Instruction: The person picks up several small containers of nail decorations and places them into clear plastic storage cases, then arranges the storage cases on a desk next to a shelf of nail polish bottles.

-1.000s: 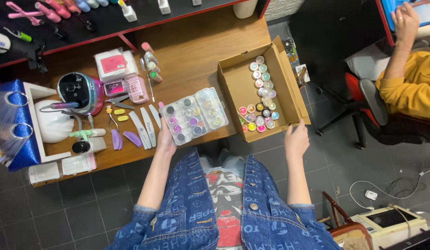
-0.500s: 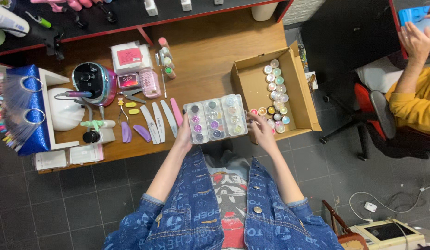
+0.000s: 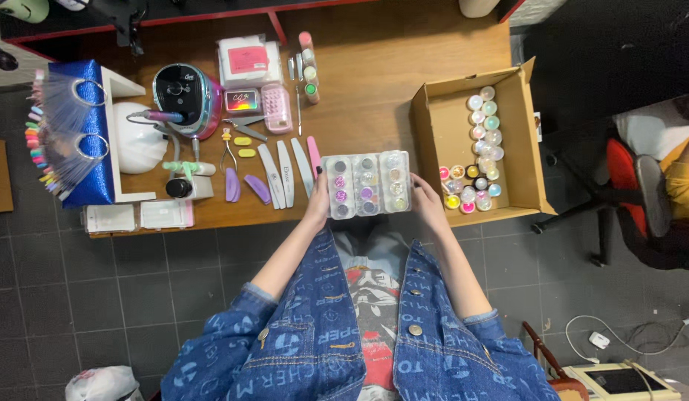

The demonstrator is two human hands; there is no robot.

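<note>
Held between both hands at the near edge of the wooden table (image 3: 359, 67): clear compartment case (image 3: 367, 184) of glitter pots. Left hand (image 3: 317, 206) gripping its left end, right hand (image 3: 428, 202) closed on its right end. Farther right, open cardboard box (image 3: 526, 141) of small jars.

Wooden table (image 3: 374, 67) on dark grey tiled floor (image 3: 99, 297) (red chair (image 3: 627, 178) nearby).

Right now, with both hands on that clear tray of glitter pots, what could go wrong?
1. The clear plastic tray of glitter pots sits at the wooden table's front edge, gripped only at its ends by left hand and right hand; it could tip floorward.
2. The pink nail file lies close beside it and could get knocked.
</note>
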